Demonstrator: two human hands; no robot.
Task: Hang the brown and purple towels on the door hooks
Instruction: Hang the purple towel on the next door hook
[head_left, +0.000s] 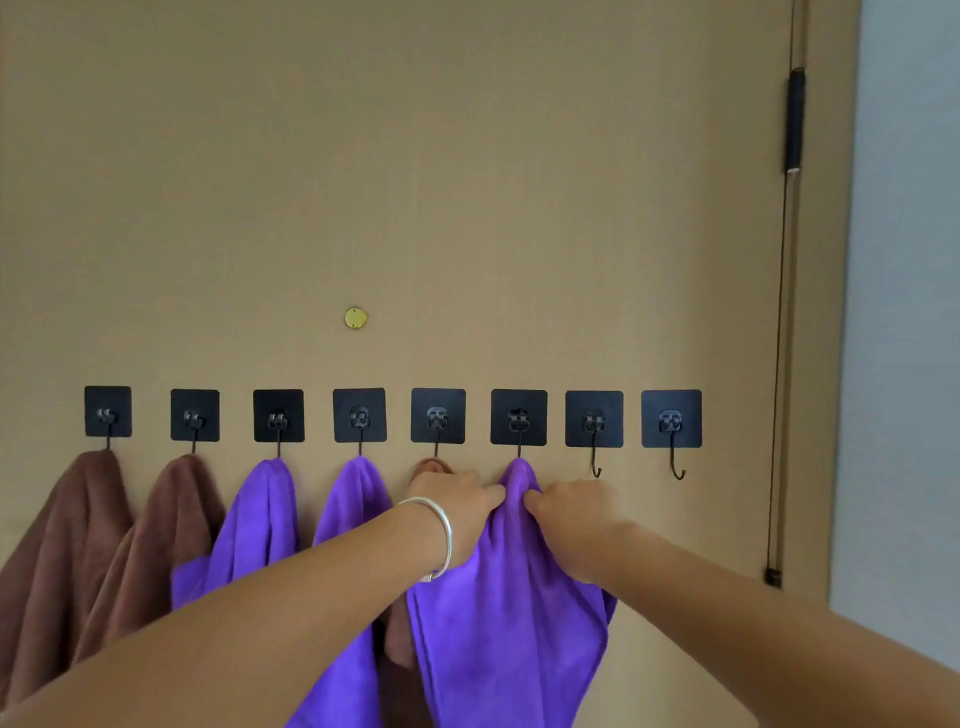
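Six towels hang on hooks; both hands (457, 499) (576, 512) pinch the last purple towel (514, 597). Two hooks (596, 457) stay bare.

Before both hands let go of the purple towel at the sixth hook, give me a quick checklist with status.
1. Purple towel peak sits at the sixth hook: ok, though the hook tip is hidden by cloth, so whether it has caught: cannot tell.
2. Left hand pinches the towel near the top: ok.
3. Right hand pinches the other side: ok.
4. Brown towel on the fifth hook undisturbed: cannot tell, the left hand covers it.
5. Seventh hook and eighth hook bare for more towels: ok.
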